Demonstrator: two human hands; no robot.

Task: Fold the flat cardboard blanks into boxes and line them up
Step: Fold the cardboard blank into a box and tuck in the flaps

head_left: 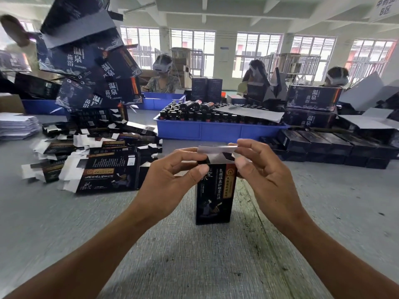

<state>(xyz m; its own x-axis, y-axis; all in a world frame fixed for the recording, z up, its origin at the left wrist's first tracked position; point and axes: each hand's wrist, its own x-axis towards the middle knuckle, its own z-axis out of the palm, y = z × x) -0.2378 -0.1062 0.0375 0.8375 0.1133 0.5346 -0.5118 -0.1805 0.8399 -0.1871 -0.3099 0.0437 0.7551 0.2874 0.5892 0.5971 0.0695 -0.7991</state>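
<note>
Your left hand (170,169) pinches the left end of the box's white top flap (216,150), thumb curled against the box's upper corner. Your right hand (262,169) pinches the flap's right end, thumb pressed on the top right edge. The black box (213,197) stands upright on the grey surface (194,266), dead centre between your hands, top flaps not yet closed. Left of it: a loose pile of flat black blanks (99,160). Right, well apart: a row of finished black boxes (336,145). Behind: a blue tray (216,131) packed with dark bottles (194,115). Far left: a white paper stack (17,125). Large dark cartons (86,59) blur upper left.
</note>
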